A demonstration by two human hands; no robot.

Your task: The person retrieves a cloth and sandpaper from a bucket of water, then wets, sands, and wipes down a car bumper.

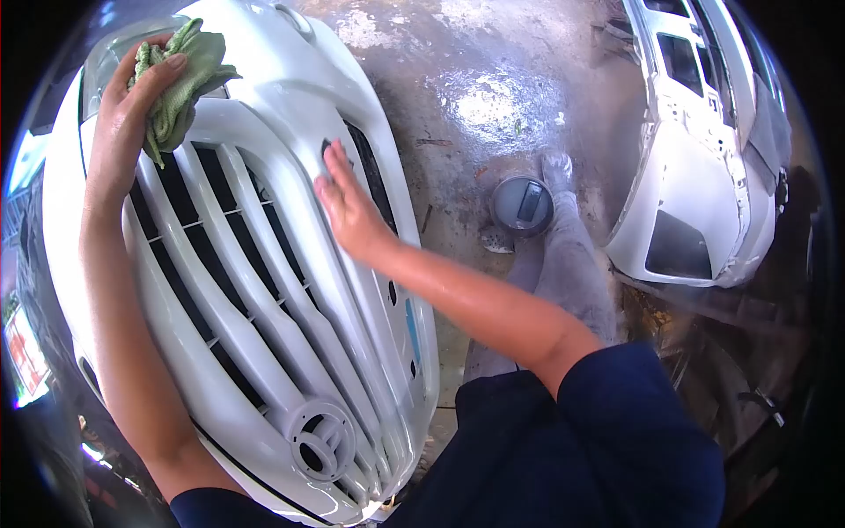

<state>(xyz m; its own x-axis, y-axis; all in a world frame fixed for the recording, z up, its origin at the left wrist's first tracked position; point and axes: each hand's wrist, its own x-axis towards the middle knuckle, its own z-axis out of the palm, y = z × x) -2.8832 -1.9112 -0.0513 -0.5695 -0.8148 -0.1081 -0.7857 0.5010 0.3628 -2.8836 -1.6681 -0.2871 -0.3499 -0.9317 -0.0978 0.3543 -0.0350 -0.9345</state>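
Observation:
A glossy white car front bumper [304, 66] with a slatted grille [236, 295] fills the left side of the view. Near its far end, my left hand [132, 97] has its fingers wrapped round a crumpled green cloth [187, 84]. My right hand [352, 211] lies against the white surface beside the grille, fingers stretched out and nothing seen in them. By its fingertips is a small dark spot, perhaps a hole. A round emblem [323, 438] sits on the grille at the near end.
On the wet concrete floor [493, 106], a round bucket [503, 220] holds greyish liquid and a dark block [530, 201]. My legs [576, 273] stand beside it. Another white car body part [678, 167] with a grey patch lies at the right.

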